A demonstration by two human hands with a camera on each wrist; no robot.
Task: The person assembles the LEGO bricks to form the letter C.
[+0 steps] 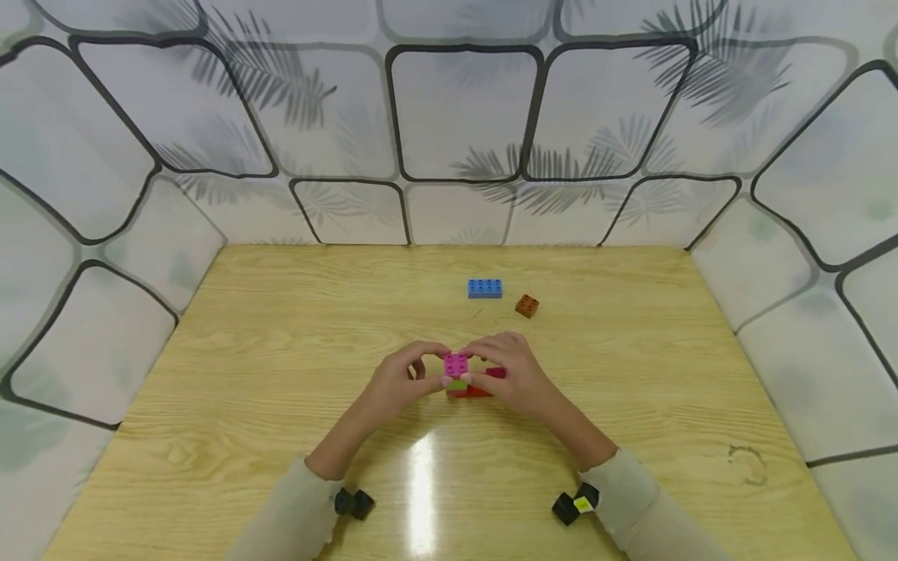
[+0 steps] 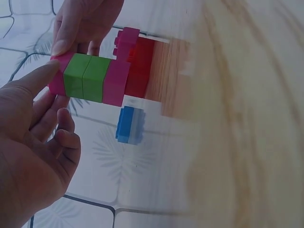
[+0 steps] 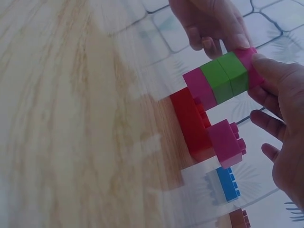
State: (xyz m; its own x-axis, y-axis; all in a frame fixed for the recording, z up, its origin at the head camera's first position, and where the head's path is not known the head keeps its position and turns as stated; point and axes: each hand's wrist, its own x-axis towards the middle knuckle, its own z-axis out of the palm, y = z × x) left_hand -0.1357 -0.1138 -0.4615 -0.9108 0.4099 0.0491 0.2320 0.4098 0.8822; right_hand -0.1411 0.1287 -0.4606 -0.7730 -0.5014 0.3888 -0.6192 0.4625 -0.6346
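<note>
From nine and three o'clock, we see the left hand (image 1: 398, 379) and right hand (image 1: 515, 375) pinch the top pink brick (image 1: 456, 365), above two green bricks (image 2: 95, 79) and a lower pink brick (image 2: 115, 84) on a red brick (image 3: 191, 124). A blue brick (image 1: 485, 289) lies beyond at one o'clock, a brown brick (image 1: 528, 305) at two.

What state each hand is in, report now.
Left hand: closed, pinching the top pink block.
Right hand: closed, pinching that same block.
</note>
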